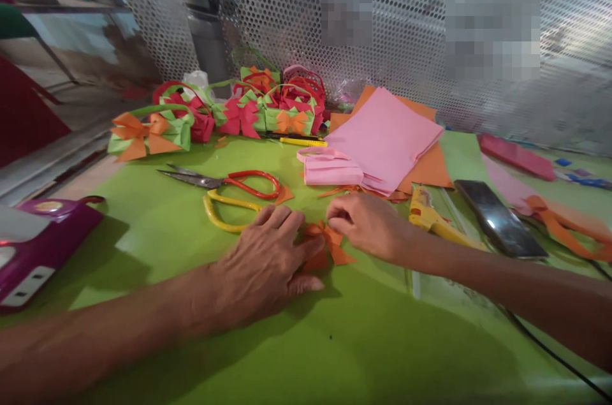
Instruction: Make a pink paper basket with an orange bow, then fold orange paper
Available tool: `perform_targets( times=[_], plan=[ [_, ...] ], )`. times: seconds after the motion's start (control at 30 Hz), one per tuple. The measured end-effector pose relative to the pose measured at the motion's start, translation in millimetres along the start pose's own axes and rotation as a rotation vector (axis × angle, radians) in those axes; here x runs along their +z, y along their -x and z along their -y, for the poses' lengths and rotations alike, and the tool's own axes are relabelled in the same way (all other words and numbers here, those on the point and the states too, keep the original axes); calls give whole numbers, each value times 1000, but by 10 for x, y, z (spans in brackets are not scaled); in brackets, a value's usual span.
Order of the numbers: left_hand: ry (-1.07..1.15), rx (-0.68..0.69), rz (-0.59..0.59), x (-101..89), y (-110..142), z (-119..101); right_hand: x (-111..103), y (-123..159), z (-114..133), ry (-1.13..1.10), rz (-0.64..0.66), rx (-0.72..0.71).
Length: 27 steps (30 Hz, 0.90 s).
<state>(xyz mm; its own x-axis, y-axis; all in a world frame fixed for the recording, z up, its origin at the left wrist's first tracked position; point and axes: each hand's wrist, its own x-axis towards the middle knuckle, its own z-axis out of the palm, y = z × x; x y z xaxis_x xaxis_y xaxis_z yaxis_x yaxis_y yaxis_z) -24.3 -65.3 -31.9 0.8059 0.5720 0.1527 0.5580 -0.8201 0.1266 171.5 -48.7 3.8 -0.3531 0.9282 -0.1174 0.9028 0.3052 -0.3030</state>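
An orange paper bow (331,243) lies on the green tabletop between my two hands. My left hand (272,258) rests palm down at its left, the index finger lying across the bow and the thumb apart below it. Curled fingers of my right hand (366,223) pinch at the bow's upper right edge; the fingertips are partly hidden. Just beyond my left hand are scissors (217,183) with one red and one yellow handle, blades spread and pointing left. A small orange paper scrap (284,194) sits beside the handles.
Small paper baskets with bows (241,113) crowd the back, before a grey bottle (206,35). Pink sheets (382,131) and a folded pink paper bag (332,170) lie mid-table. Right are a yellow glue gun (433,217) and phone (497,217); left, a purple device (57,226).
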Motion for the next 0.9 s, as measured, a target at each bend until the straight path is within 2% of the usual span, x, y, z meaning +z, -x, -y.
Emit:
perform_targets(
  times=[0.2,0.5,0.9],
  plan=[
    [14,7,-37,22,17,-6,55,-55,-77,-74,-20,-91],
    [18,5,-3,11,13,-9,94,-41,-78,-119,5,-52],
    [3,7,32,-4,16,-17,139,9,-71,-51,-59,-116]
  ],
)
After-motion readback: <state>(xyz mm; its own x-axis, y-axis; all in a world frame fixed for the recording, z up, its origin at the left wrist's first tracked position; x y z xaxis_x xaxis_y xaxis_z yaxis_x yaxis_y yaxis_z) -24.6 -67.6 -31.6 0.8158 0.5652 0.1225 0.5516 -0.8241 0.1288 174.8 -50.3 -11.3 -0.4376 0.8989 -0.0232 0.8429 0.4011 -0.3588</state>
